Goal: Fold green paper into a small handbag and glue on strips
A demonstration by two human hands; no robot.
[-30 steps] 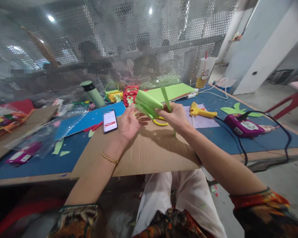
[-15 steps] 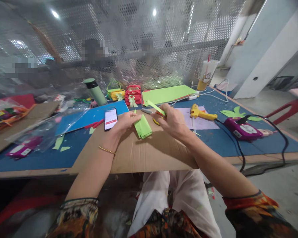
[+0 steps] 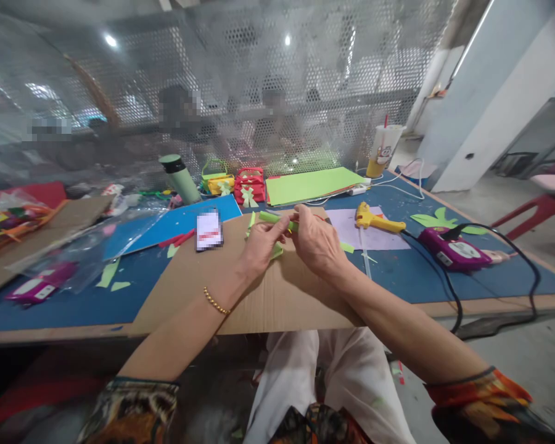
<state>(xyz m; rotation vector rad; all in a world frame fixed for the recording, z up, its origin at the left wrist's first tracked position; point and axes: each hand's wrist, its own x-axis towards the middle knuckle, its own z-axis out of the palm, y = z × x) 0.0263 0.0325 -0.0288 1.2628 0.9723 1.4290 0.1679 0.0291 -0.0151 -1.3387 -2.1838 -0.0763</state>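
My left hand (image 3: 260, 245) and my right hand (image 3: 318, 243) meet over the cardboard sheet (image 3: 268, 302). A light green paper strip (image 3: 269, 217) runs between them, pinched by the fingers of both. Behind and under my left hand, a small folded green paper piece (image 3: 277, 250) shows only in part. A thin grey blade, seemingly of scissors, and a bit of red handle peep out around my right hand; whether that hand grips them is hidden. To the left of my left hand lies a phone (image 3: 208, 229) with its screen lit.
A yellow glue gun (image 3: 374, 217) rests on pale purple paper, right of my hands. Beyond it sits a purple power socket (image 3: 453, 248) with a black cable. Behind stand small red (image 3: 250, 185) and yellow paper bags (image 3: 219, 184), green sheets (image 3: 312, 185), a bottle (image 3: 180, 179) and a drink cup (image 3: 385, 151).
My left hand has left the folded green piece and moved right to pinch the strip. My right hand has turned and lowered slightly, bringing the strip to my left fingers.
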